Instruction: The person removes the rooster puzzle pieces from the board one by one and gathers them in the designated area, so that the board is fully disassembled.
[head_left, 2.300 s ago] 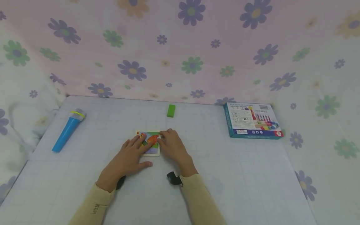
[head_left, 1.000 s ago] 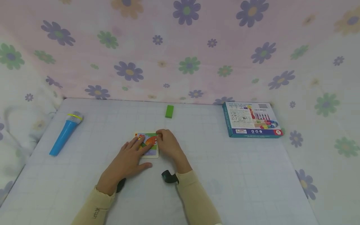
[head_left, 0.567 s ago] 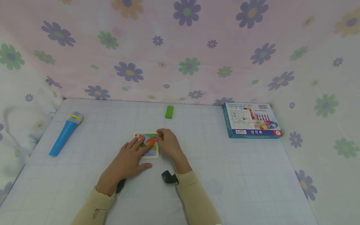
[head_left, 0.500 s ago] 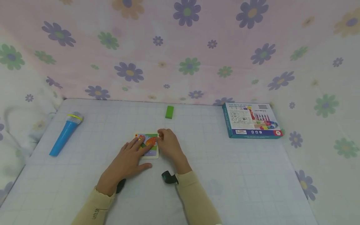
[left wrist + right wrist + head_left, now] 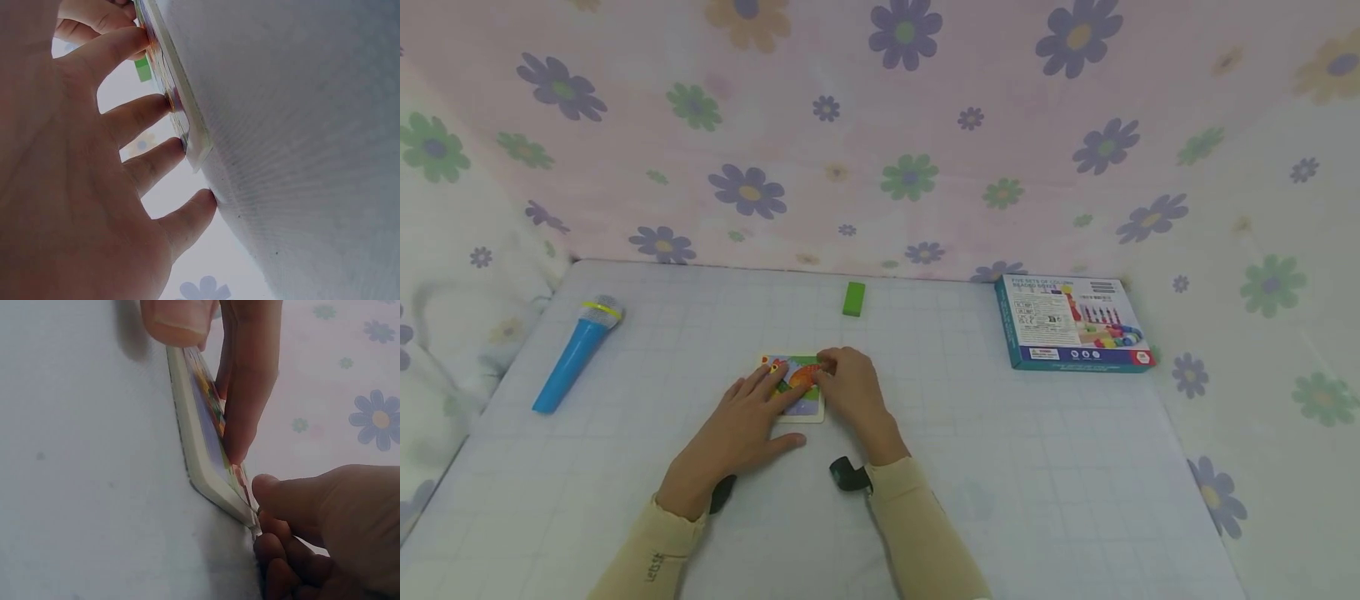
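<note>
The picture board (image 5: 808,407) lies flat on the worktop (image 5: 1037,492) between my two hands: a small, rather thick square with rounded corners, a pale cream edge and a smooth printed face in orange, green, blue and purple. My left hand (image 5: 737,429) is spread; three fingertips press on the printed face, the little finger touches the worktop beside it, and the thumb stands apart from the near edge. My right hand (image 5: 853,387) is curled at the far right corner, thumb and bent fingers pinching there; the fingertips hide exactly what part of the corner they have.

The worktop has a white, matte covering with a faint grid. Beyond the board lies a solid green block (image 5: 853,298), plain and straight-edged. To the left rests a toy microphone (image 5: 572,354) with a tapering blue handle, a yellow ring and a silvery rounded head. To the right, a flat printed carton (image 5: 1078,321) with teal sides lies near the soft floral backdrop (image 5: 910,108).

Compared with half a second ago, my right fingertips have shifted slightly over the board's corner; my left hand, the block, the microphone and the carton stay where they were.
</note>
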A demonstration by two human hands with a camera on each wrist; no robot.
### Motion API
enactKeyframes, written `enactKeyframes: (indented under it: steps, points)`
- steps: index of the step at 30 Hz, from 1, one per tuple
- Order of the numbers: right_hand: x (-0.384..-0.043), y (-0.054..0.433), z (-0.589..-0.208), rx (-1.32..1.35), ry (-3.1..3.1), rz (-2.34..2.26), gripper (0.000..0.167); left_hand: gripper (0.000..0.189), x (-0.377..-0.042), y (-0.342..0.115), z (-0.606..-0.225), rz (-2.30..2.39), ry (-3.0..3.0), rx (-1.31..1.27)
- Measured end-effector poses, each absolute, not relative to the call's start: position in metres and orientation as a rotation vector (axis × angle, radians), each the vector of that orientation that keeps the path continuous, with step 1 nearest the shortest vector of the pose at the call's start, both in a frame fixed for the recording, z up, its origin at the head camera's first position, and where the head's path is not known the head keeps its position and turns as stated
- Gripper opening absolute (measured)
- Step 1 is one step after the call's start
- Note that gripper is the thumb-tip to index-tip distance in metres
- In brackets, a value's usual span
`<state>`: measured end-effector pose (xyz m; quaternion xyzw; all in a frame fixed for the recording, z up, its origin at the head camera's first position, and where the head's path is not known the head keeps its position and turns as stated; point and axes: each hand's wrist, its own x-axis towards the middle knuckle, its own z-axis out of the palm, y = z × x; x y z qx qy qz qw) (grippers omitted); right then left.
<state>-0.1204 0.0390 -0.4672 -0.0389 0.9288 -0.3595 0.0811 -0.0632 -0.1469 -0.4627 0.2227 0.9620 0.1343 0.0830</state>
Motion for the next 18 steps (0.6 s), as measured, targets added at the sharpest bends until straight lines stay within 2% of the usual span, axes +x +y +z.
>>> enactKeyframes:
  steps: [6,18]
  points:
    - [-0.1221,0.0389,-0.4660,-0.113,2.771,-1.120,0.022,0.076,-0.0642,-0.1468,-0.4626,0.394,2.870,0.655]
    - [-0.1227,0.0398,-0.4654,-0.075,2.675,-1.235,0.022,0.075,-0.0642,-0.1473,-0.4639,0.405,2.873,0.658]
